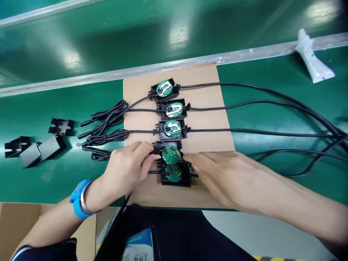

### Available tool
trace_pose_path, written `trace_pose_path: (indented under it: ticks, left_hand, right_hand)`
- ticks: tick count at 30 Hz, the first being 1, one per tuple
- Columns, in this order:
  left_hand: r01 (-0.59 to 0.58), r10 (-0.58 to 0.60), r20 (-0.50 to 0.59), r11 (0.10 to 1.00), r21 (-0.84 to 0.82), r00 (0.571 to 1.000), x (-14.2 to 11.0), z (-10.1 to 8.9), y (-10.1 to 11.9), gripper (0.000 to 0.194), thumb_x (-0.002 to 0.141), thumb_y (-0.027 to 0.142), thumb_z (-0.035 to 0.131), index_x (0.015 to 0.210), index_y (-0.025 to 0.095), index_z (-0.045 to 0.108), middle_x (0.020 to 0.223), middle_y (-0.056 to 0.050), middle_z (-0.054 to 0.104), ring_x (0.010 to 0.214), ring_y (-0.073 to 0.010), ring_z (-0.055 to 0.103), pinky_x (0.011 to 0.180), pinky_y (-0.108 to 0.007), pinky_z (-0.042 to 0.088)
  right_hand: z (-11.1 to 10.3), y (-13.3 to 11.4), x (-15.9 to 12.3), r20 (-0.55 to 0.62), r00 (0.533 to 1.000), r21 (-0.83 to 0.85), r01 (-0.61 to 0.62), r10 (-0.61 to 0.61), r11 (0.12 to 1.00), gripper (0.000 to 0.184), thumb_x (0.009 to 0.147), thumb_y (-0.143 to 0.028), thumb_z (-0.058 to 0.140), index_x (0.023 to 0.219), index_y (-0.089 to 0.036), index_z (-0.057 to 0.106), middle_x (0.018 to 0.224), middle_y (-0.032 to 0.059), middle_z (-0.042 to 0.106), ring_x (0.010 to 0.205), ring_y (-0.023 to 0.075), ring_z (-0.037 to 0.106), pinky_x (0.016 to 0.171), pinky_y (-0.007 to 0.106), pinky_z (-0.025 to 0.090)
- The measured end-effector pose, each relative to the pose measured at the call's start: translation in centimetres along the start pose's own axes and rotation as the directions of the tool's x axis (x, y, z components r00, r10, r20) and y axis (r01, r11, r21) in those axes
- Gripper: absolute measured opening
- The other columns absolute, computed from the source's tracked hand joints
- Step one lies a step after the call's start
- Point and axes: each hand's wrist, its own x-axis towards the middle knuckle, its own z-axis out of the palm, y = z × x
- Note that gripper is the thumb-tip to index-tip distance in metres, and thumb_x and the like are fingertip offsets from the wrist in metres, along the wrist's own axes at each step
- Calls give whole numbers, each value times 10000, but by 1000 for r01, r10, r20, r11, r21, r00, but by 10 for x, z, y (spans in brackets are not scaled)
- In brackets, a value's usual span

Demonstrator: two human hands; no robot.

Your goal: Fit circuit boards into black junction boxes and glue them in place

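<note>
From the head camera, we saw five small black boxes lined up on a brown cardboard sheet point(206, 90) that lay on the green table point(272, 108). Each box held a round green circuit board, and black cables point(272, 132) ran out to both sides.

Our left hand point(127, 168) pinched the left edge of the fourth box point(163, 146) with thumb and fingers closed on it. The circuit board point(170, 155) in that box sat tilted up, not flat, with its colored wires showing. Our right hand point(228, 177) lay flat and open, with its fingertips point(190, 157) touching the right side of the board. It gripped nothing. The nearest box point(175, 175) sat just below, touching the fourth one.

We think the board had to go down flat, so we should push gently and keep the thin wires from getting squashed under it. Holding the box steady with the left hand helped.

Loose black covers point(40, 146) lay on the left, well apart from the boxes. A white tube point(312, 61) lay far off on the right. A blue wristband point(78, 199) was on our left wrist. A blue and white card point(140, 243) near our lap had writing, but it was too small to read.
</note>
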Motion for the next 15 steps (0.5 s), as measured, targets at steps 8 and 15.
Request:
trace_pose_path:
  ticks: [8, 15]
  left_hand:
    - [-60, 56, 51, 996, 71, 997, 6, 10, 5, 183, 988, 242, 516, 843, 171, 603, 725, 9, 661, 571, -137, 599, 459, -269, 359]
    - [-37, 29, 121, 997, 70, 992, 6, 16, 1, 171, 984, 231, 510, 860, 172, 612, 715, 12, 642, 553, -131, 580, 446, -269, 337]
  right_hand:
    - [1, -5, 19, 10, 1000, -80, 21, -20, 997, 304, 948, -206, 342, 934, -134, 637, 634, 39, 614, 494, 175, 551, 535, 320, 308]
    - [5, -6, 29, 65, 998, -75, 0, 5, 997, 283, 931, -237, 388, 980, -147, 652, 693, 49, 662, 560, 175, 585, 555, 318, 295]
